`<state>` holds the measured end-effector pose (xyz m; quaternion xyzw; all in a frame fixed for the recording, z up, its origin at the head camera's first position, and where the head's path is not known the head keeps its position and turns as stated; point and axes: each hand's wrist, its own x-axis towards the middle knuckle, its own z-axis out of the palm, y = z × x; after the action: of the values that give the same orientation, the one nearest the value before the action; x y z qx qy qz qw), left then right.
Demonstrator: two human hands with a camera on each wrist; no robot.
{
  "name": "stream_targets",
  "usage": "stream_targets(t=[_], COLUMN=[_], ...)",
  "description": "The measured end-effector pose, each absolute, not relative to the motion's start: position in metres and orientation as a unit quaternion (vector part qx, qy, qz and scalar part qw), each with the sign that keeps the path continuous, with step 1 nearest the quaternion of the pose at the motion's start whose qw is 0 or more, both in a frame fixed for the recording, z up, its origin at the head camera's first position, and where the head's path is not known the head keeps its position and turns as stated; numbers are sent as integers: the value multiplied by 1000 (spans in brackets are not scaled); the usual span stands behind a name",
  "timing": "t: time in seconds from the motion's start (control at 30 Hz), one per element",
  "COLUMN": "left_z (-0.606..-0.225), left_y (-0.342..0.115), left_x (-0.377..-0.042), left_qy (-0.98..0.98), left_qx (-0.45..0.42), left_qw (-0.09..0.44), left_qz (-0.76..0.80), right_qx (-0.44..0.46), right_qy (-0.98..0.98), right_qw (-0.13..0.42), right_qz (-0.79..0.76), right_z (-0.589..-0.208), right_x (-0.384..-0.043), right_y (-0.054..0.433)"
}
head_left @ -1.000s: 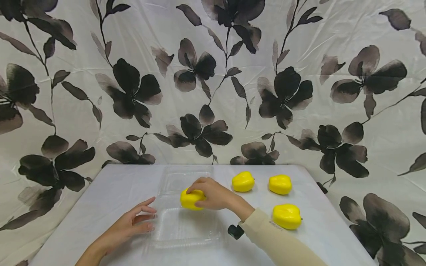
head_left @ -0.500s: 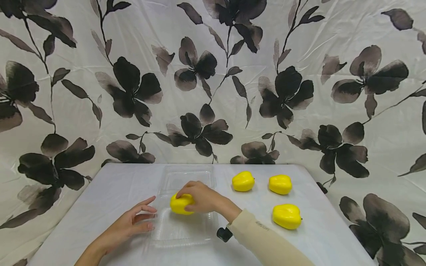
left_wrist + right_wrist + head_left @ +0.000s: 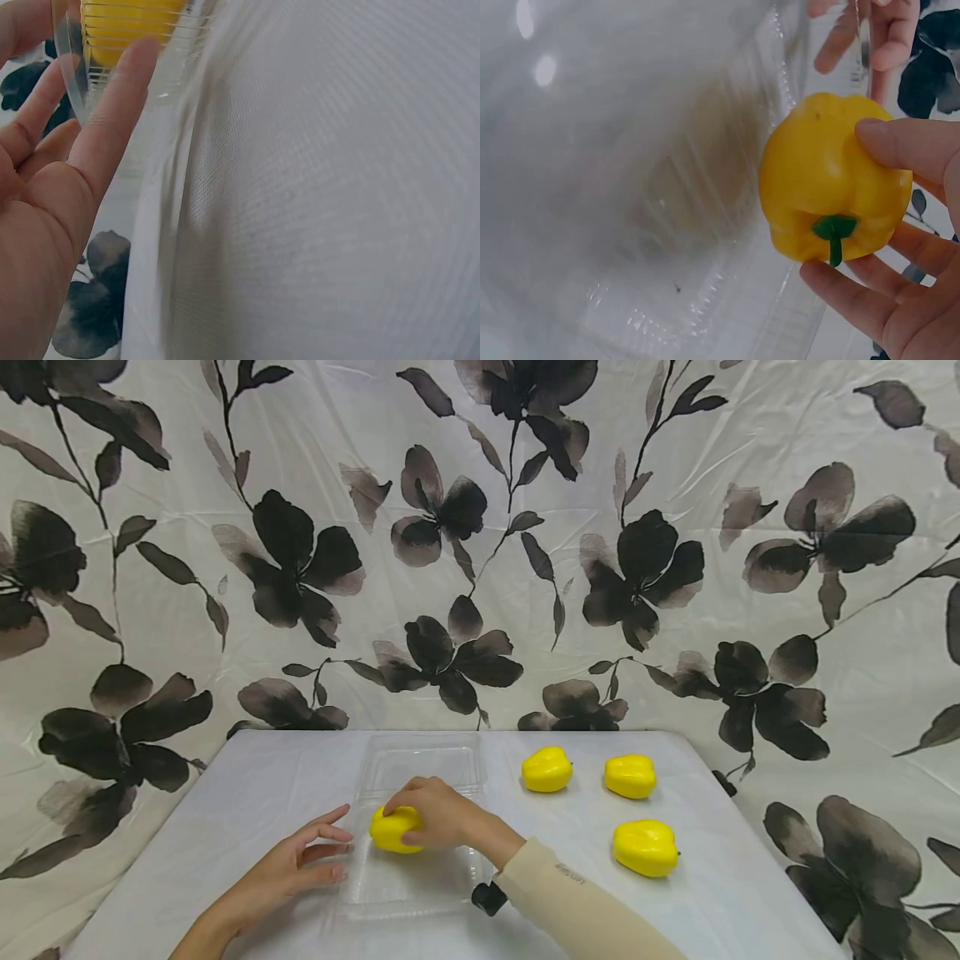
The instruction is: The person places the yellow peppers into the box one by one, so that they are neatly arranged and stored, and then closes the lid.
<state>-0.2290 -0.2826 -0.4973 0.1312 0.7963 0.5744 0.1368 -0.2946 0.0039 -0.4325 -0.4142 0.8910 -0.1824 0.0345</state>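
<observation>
My right hand (image 3: 438,814) grips a yellow bell pepper (image 3: 393,831) over the far left part of a clear plastic clamshell container (image 3: 420,885). In the right wrist view the thumb lies on the top side of the pepper (image 3: 829,172) and the fingers reach round below, its green stem facing the camera. My left hand (image 3: 288,868) stands at the container's left side, fingers extended and spread, holding nothing. Its fingertips are right at the ribbed clear wall in the left wrist view, and yellow shows through behind the wall.
Three more yellow bell peppers lie on the white-covered table to the right: one at the back (image 3: 547,769), one farther right (image 3: 630,776) and one nearer (image 3: 646,848). The container's lid (image 3: 423,760) lies folded back behind its base. A floral curtain (image 3: 480,568) hangs behind the table.
My right hand has carried the pepper leftward and slightly nearer, from the container's middle to its left side. The left hand has stayed in place, as have the three peppers on the table.
</observation>
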Motion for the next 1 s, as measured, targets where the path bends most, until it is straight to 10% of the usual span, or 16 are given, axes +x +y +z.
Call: stream_targets(t=[1.0], left_z=[-496], left_y=[-283], left_x=[-228], left_qy=[791], left_qx=[140], left_qw=[133], left_qz=[581], right_qx=[-381], right_qy=[903], right_qw=[30], right_qz=[-197], right_z=[-445], right_x=[-287], right_y=[-15])
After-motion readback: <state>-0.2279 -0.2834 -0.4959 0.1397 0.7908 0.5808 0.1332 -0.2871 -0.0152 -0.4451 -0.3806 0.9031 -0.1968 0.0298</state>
